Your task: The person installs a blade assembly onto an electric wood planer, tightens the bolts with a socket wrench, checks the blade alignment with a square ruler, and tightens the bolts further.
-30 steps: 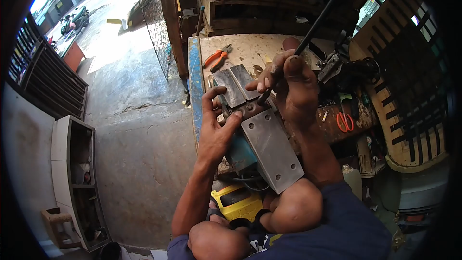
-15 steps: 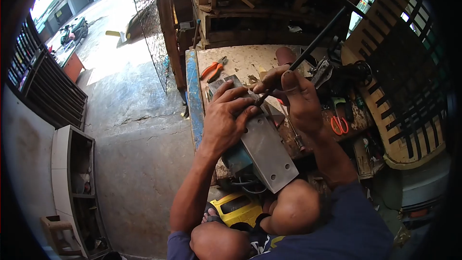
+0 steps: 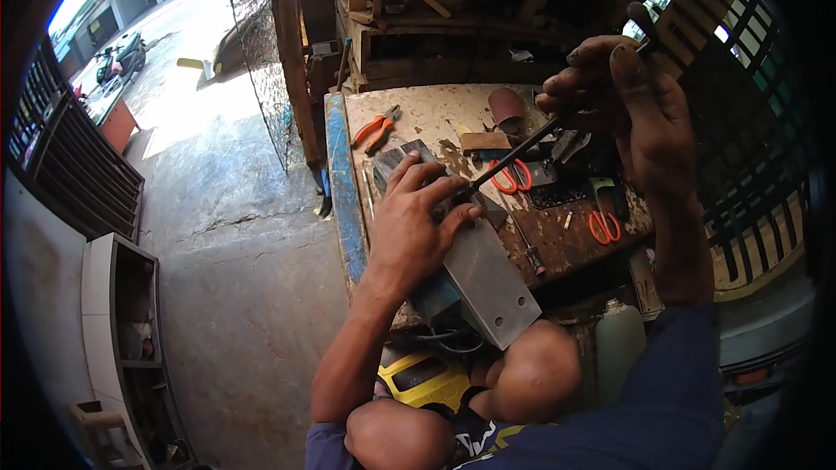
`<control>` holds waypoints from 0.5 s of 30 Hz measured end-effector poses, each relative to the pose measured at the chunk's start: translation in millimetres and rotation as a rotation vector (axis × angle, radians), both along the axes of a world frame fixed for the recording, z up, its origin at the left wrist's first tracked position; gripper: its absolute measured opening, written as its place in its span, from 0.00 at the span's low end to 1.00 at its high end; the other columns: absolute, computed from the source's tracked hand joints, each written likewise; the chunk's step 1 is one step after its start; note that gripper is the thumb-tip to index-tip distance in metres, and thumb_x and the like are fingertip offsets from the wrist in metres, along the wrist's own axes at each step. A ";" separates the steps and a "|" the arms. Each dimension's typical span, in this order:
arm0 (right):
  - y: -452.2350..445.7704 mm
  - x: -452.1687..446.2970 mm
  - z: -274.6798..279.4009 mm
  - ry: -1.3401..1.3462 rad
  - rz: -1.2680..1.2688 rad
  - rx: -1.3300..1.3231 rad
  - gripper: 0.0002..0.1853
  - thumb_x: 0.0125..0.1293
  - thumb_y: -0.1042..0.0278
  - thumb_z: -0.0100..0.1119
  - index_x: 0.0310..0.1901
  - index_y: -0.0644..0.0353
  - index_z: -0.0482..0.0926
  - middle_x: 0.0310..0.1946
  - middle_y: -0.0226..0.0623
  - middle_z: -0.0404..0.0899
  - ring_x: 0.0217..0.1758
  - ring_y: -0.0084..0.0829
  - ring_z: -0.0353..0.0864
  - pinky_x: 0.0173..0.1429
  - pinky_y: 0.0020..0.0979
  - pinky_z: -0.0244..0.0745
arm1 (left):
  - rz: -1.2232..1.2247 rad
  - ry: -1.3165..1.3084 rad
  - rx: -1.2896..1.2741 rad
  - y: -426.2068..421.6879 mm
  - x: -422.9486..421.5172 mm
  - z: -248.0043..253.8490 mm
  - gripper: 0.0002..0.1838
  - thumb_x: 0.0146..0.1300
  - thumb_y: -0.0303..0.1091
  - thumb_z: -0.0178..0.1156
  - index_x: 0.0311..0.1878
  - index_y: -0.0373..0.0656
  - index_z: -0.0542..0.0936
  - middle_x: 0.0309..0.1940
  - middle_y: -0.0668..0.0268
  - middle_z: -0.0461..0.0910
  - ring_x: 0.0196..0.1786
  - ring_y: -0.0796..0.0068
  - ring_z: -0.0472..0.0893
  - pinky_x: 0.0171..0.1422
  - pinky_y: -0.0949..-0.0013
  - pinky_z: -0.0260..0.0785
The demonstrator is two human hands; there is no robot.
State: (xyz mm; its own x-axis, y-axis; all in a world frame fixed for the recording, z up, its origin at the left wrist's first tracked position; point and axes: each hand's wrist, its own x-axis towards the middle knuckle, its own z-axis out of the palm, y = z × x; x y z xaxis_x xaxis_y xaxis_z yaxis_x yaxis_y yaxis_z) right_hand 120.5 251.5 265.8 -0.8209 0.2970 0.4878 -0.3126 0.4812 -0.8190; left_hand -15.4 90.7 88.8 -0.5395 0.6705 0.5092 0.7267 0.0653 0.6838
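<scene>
A long dark metal rod [image 3: 522,150] slants up from a grey metal plate [image 3: 483,265] with screw holes near its lower end. My right hand [image 3: 653,113] is closed around the rod's upper part, where a crosspiece with a rounded end [image 3: 640,14] shows. My left hand [image 3: 414,222] rests over the plate, its index finger and thumb around the rod's lower tip. What the tip touches is hidden by those fingers. Beneath the plate is a teal machine body [image 3: 435,300], close to my knees.
On the worn wooden bench lie orange-handled pliers [image 3: 377,130], red-handled scissors [image 3: 603,224], a second red-handled pair [image 3: 512,176], a screwdriver [image 3: 533,257] and a reddish roll [image 3: 506,108]. A yellow plastic object [image 3: 427,380] sits below, and a cloudy bottle [image 3: 620,339] stands right.
My right hand has moved up and to the right along the rod, away from my left hand. The rod leans lower to the right. My left hand stays on the plate.
</scene>
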 end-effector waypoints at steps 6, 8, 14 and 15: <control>-4.5 22.2 44.0 -0.324 -0.120 0.474 0.24 0.82 0.49 0.48 0.60 0.65 0.78 0.44 0.42 0.88 0.48 0.30 0.90 0.52 0.33 0.87 | 0.052 -0.001 0.045 6.3 -2.2 -14.3 0.15 0.62 0.36 0.72 0.51 0.45 0.90 0.58 0.57 0.85 0.72 0.48 0.73 0.77 0.54 0.65; -7.3 30.1 58.5 -0.181 -0.403 1.008 0.24 0.81 0.49 0.51 0.59 0.63 0.80 0.43 0.42 0.88 0.46 0.29 0.91 0.48 0.29 0.86 | 0.047 -0.009 0.046 4.5 -2.4 -12.6 0.14 0.62 0.36 0.71 0.51 0.45 0.90 0.59 0.57 0.85 0.72 0.48 0.73 0.77 0.54 0.65; 20.1 7.3 78.4 0.012 -0.277 1.320 0.22 0.82 0.60 0.48 0.70 0.61 0.72 0.57 0.43 0.83 0.53 0.33 0.84 0.63 0.41 0.78 | 0.040 -0.031 0.049 2.3 0.6 -10.1 0.14 0.62 0.36 0.71 0.50 0.44 0.90 0.59 0.56 0.84 0.73 0.48 0.72 0.78 0.54 0.64; 14.1 -2.0 80.3 -0.131 -0.021 1.068 0.21 0.83 0.61 0.46 0.69 0.61 0.73 0.55 0.41 0.84 0.50 0.31 0.83 0.62 0.40 0.78 | 0.035 -0.024 0.040 1.0 -0.7 -11.7 0.15 0.63 0.34 0.71 0.52 0.43 0.89 0.62 0.54 0.82 0.74 0.48 0.71 0.77 0.53 0.64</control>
State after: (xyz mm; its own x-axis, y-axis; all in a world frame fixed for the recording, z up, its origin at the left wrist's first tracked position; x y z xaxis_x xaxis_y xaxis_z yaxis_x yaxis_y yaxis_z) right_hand 118.5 265.6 346.1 -0.8855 -0.2159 0.4115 -0.2363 0.9717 0.0012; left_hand -16.1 91.8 77.2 -0.5744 0.6305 0.5220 0.7081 0.0627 0.7034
